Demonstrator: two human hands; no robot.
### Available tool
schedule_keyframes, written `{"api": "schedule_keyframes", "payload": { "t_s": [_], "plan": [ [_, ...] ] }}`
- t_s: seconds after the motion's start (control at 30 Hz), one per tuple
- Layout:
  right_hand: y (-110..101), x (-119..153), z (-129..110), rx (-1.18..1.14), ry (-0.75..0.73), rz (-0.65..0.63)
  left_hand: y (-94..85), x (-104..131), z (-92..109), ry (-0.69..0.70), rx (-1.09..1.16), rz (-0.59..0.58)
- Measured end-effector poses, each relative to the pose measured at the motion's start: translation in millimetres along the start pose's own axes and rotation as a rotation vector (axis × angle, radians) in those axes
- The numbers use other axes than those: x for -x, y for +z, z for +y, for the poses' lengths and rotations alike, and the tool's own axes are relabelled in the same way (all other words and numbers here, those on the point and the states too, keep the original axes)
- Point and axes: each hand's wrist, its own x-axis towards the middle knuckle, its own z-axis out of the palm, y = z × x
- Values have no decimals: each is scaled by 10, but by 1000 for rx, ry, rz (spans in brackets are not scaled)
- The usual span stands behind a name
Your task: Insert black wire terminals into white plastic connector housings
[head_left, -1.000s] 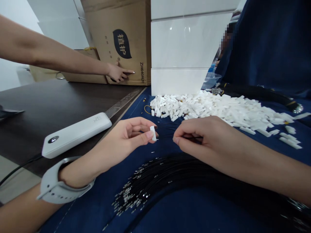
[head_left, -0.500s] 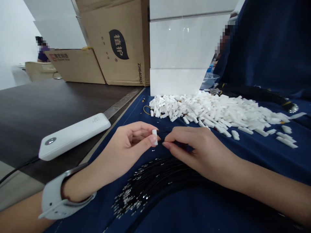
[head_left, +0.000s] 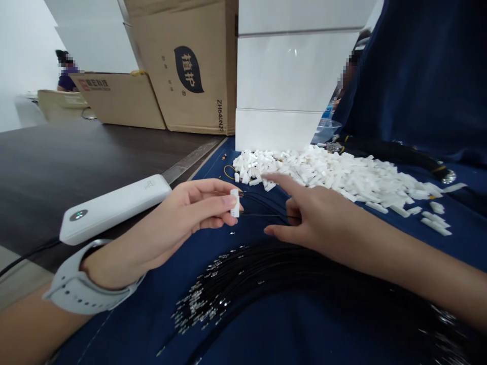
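Note:
My left hand (head_left: 205, 205) pinches a small white connector housing (head_left: 235, 204) between thumb and fingers. Thin black wires (head_left: 262, 215) run from the housing's right side toward my right hand (head_left: 308, 208). There the index finger points out and the thumb is held apart, while the other fingers curl round a wire. Below both hands lies a bundle of black wires (head_left: 266, 266) with shiny metal terminals at its left end. Behind my right hand spreads a pile of white connector housings (head_left: 335, 170).
A white power bank (head_left: 117, 208) with a cable lies on the dark table (head_left: 95, 152) at the left. Cardboard boxes (head_left: 152, 101) and stacked white boxes (head_left: 277, 76) stand behind. Blue cloth (head_left: 274, 329) covers the work surface. A person (head_left: 67, 78) sits far left.
My right hand has opened its thumb and index finger and drawn back from the housing, baring the wires. My left hand has shifted slightly left and up, still pinching the housing.

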Motion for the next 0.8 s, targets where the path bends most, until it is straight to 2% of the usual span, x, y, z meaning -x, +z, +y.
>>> {"api": "schedule_keyframes", "payload": {
  "t_s": [0.1, 0.2, 0.27, 0.37, 0.47, 0.6, 0.8],
  "plan": [
    [-56, -22, 7, 19, -13, -163, -32, 6, 68, 7, 121, 23],
    [-156, -32, 26, -35, -8, -255, -89, -12, 139, 23, 285, 134],
    [-248, -43, 70, -136, 23, -410, -152, -35, 185, 15, 430, 191],
    [-386, -76, 177, -283, 28, -607, -255, -73, 232, 9, 613, 200],
    [-470, -116, 304, -277, 23, -620, -329, -98, 247, 19, 688, 235],
    [-484, -126, 410, -201, 36, -601, -378, -109, 242, 81, 590, 286],
    [-530, -41, 290, -173, -16, -696, -397, -138, 239, 91, 568, 278]
  ]
}}
